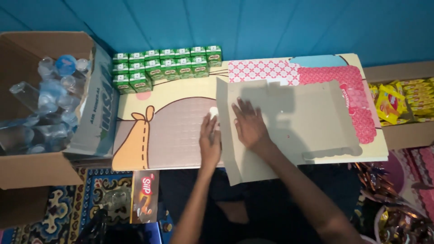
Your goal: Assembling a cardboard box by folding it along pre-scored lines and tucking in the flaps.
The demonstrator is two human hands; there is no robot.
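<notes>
A flattened grey-brown cardboard sheet (294,122) with folded flaps lies on a low table with a cartoon-printed top (172,95). My right hand (249,126) presses flat on the sheet's left part, fingers spread. My left hand (210,141) rests at the sheet's left edge, fingers together along the side flap. A small white round thing (214,111) sits just beyond the left fingertips; what it is cannot be made out.
Rows of small green drink cartons (165,65) stand at the table's back left. An open cardboard box of plastic water bottles (47,104) is at the left. A box of yellow snack packets (404,99) is at the right. A brown packet (144,195) lies on the patterned rug.
</notes>
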